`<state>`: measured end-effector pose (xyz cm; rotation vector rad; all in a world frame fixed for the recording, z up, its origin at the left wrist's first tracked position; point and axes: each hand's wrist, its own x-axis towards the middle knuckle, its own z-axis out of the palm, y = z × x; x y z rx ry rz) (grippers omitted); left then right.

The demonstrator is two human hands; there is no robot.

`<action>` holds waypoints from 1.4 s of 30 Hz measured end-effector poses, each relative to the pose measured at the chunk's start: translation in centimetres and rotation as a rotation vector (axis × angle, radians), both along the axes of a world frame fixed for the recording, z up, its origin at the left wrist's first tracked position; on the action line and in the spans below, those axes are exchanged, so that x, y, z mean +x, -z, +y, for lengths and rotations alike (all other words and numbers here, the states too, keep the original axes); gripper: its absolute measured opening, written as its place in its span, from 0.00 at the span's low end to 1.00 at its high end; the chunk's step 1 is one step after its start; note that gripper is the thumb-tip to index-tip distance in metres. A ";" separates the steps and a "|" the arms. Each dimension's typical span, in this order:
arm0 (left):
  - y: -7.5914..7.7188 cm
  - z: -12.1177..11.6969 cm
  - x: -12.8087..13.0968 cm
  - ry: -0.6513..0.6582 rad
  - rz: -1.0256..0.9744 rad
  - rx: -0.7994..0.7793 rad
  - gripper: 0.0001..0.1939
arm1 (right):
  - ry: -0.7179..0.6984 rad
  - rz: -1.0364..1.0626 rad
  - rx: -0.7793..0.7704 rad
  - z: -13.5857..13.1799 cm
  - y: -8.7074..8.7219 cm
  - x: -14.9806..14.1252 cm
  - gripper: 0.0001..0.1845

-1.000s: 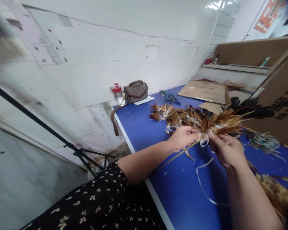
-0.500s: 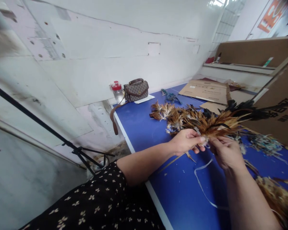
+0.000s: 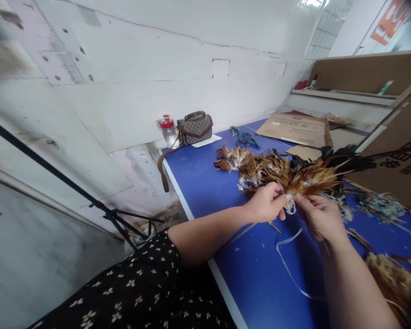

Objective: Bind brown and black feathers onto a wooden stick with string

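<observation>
Both hands meet over the blue tabletop at a bunch of brown feathers [image 3: 313, 179], whose tips fan out to the right. My left hand [image 3: 269, 202] is closed, pinching the pale base of the bunch between thumb and fingers. Just beside it, my right hand [image 3: 322, 217] is also closed, its thumb and forefinger on the lower edge of the feathers. A small loop of whitish ribbon [image 3: 291, 208] hangs between the fingertips. Its long loose strand [image 3: 287, 262] trails over the table below. More brown feather bunches [image 3: 251, 167] lie just behind my left hand.
On the blue table [image 3: 205, 183] stand a red-lidded bottle [image 3: 167, 130] and a patterned handbag [image 3: 196, 129] at the far left corner. Flat cardboard [image 3: 292, 128], black feathers [image 3: 354, 157] and blue-white feathers [image 3: 380, 205] lie beyond. A cardboard box [image 3: 402, 155] borders the right. A black tripod [image 3: 113, 214] stands left.
The fingers of both hands have shifted slightly at the feather base, and the small ribbon loop now shows more clearly between them. The feather bunch has turned a little.
</observation>
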<state>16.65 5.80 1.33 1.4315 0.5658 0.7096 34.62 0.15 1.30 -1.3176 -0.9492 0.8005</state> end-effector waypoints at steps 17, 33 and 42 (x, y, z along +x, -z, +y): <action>-1.4 0.5 -0.2 -0.171 -0.078 -0.175 0.17 | -0.086 0.305 0.028 0.1 -2.2 -4.2 0.35; -1.7 2.3 -2.3 0.239 -0.280 -0.415 0.19 | -0.077 0.294 -0.011 -0.4 -2.1 -3.9 0.36; -1.1 2.7 -1.4 -0.021 -0.086 -0.310 0.12 | 0.009 0.159 -0.022 0.3 -0.7 -4.0 0.43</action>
